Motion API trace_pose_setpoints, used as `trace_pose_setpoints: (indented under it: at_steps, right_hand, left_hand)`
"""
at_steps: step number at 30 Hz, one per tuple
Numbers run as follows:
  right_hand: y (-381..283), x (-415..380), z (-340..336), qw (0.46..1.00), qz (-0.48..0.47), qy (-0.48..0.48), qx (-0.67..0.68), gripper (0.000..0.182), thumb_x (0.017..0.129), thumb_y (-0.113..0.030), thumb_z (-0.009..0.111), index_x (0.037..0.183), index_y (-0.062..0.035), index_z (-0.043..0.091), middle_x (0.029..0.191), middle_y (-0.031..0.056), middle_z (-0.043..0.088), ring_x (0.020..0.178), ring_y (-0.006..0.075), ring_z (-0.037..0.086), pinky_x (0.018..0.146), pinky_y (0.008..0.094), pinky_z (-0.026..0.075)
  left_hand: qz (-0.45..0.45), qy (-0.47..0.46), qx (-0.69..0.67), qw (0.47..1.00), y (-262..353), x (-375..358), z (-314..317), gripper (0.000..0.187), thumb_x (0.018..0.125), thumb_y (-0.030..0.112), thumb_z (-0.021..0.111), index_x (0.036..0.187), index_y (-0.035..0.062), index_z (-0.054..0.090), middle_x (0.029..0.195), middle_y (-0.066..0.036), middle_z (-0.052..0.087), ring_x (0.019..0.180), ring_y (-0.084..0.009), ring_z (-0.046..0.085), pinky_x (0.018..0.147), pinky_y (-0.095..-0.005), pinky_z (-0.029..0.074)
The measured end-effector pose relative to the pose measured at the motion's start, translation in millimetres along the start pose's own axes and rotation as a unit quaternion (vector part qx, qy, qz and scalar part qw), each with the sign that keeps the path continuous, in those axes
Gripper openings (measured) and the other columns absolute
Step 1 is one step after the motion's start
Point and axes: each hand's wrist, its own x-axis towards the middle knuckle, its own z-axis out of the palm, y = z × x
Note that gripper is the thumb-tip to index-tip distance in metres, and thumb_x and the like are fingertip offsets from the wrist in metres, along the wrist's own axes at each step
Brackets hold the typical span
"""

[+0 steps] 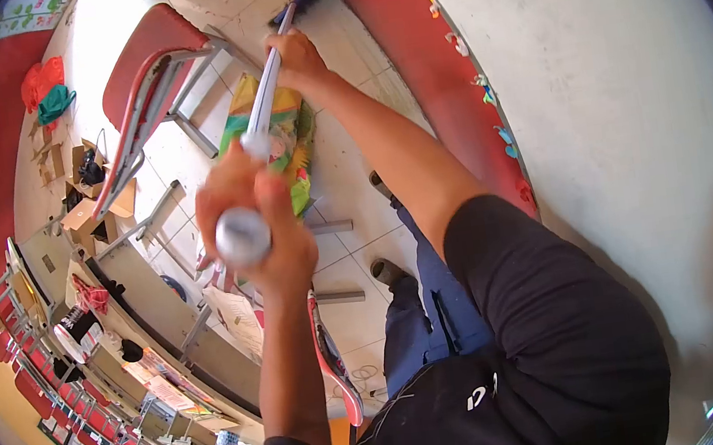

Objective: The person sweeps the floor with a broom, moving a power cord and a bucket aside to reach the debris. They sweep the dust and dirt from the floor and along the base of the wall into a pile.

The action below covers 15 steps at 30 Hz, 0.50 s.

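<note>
A long pale handle (266,91) runs from near the camera down to a blue broom head (302,0) on the tiled floor, beside the base of the red-painted wall. My left hand (253,217) is closed around its upper end, close to the camera, and looks slightly blurred. Farther down, my right hand (298,56) grips the same handle nearer the broom head. Some dark debris lies by the broom head. A green and yellow patterned sack (295,154) lies on the floor behind the handle.
A red chair (149,57) stands at the upper left, near open cardboard boxes (91,197). Desks with papers (168,392) and more red chairs line the left. The red and white wall (384,50) runs along the right. A red bag (43,81) lies upper left.
</note>
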Motion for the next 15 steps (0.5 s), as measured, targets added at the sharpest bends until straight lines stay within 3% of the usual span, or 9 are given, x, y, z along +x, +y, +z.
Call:
trace_pose_setpoints:
  at_steps: [1, 3, 5, 8, 11, 13, 15]
  right_hand:
    - [-25.6, -2.2, -14.1, 0.999, 0.025, -0.022, -0.004, 0.016, 0.064, -0.018, 0.063, 0.074, -0.0064, 0.057, 0.072, 0.0177, 0.055, 0.077, 0.0352, 0.053, 0.067, 0.0427, 0.043]
    - [-86.0, -25.8, -49.4, 0.994, 0.077, -0.072, -0.009, 0.019, 0.066, -0.018, 0.063, 0.078, -0.006, 0.056, 0.074, 0.0203, 0.051, 0.078, 0.0367, 0.052, 0.066, 0.0434, 0.043]
    - [-127.9, -64.2, -73.7, 0.986, 0.123, -0.116, -0.012, 0.019, 0.067, -0.017, 0.062, 0.08, -0.0055, 0.055, 0.075, 0.0215, 0.05, 0.078, 0.0381, 0.052, 0.067, 0.044, 0.043]
    - [-157.0, -133.8, -91.8, 0.973, 0.178, -0.146, -0.005, 0.017, 0.068, -0.015, 0.061, 0.079, -0.0046, 0.054, 0.077, 0.0223, 0.05, 0.077, 0.0393, 0.051, 0.067, 0.0445, 0.043]
    - [-121.9, -197.3, -83.2, 0.963, 0.229, -0.131, -0.051, 0.014, 0.066, -0.014, 0.06, 0.075, -0.0039, 0.054, 0.074, 0.0202, 0.052, 0.074, 0.0384, 0.051, 0.065, 0.0447, 0.042]
    - [-72.8, -213.9, -69.9, 0.964, 0.221, -0.131, -0.075, 0.013, 0.065, -0.013, 0.06, 0.071, -0.0036, 0.054, 0.071, 0.0192, 0.053, 0.074, 0.0376, 0.051, 0.064, 0.0451, 0.041]
    - [-44.1, -198.4, -47.9, 0.985, 0.174, -0.015, -0.017, 0.012, 0.064, -0.013, 0.059, 0.067, -0.0036, 0.052, 0.066, 0.0181, 0.052, 0.072, 0.0367, 0.051, 0.061, 0.0454, 0.039]
  left_hand:
    - [0.012, 0.017, -0.01, 1.0, 13.9, -0.7, -10.1, 0.021, 0.089, 0.024, 0.053, 0.087, 0.0037, 0.048, 0.093, -0.013, 0.058, 0.099, -0.026, 0.055, 0.096, -0.042, 0.035]
    - [0.044, 0.063, -0.003, 0.997, 53.9, -0.2, -32.9, 0.03, 0.09, 0.035, 0.049, 0.083, 0.0064, 0.045, 0.079, -0.01, 0.056, 0.084, -0.0213, 0.055, 0.088, -0.0396, 0.039]
    - [0.044, 0.026, -0.16, 0.986, 87.1, 3.5, -64.8, 0.033, 0.09, 0.039, 0.047, 0.076, 0.0099, 0.041, 0.064, -0.005, 0.046, 0.068, -0.0163, 0.046, 0.075, -0.035, 0.039]
    - [-0.025, 0.078, -0.251, 0.964, 112.0, 5.9, -86.1, 0.028, 0.088, 0.031, 0.048, 0.074, 0.008, 0.041, 0.065, -0.005, 0.047, 0.062, -0.0156, 0.043, 0.064, -0.0327, 0.037]
    - [-0.149, 0.093, -0.146, 0.974, 87.9, -10.4, -63.3, 0.026, 0.087, 0.027, 0.051, 0.075, 0.0082, 0.04, 0.065, -0.004, 0.046, 0.063, -0.0156, 0.043, 0.065, -0.0321, 0.038]
    - [-0.144, 0.038, -0.157, 0.976, 62.0, -31.9, -36.7, 0.023, 0.086, 0.021, 0.054, 0.075, 0.007, 0.039, 0.067, -0.005, 0.047, 0.066, -0.0157, 0.044, 0.065, -0.0303, 0.037]
    - [-0.119, 0.033, -0.13, 0.984, 43.4, -33.0, -28.1, 0.022, 0.085, 0.016, 0.057, 0.075, 0.0063, 0.039, 0.071, -0.006, 0.049, 0.069, -0.0163, 0.046, 0.068, -0.031, 0.039]
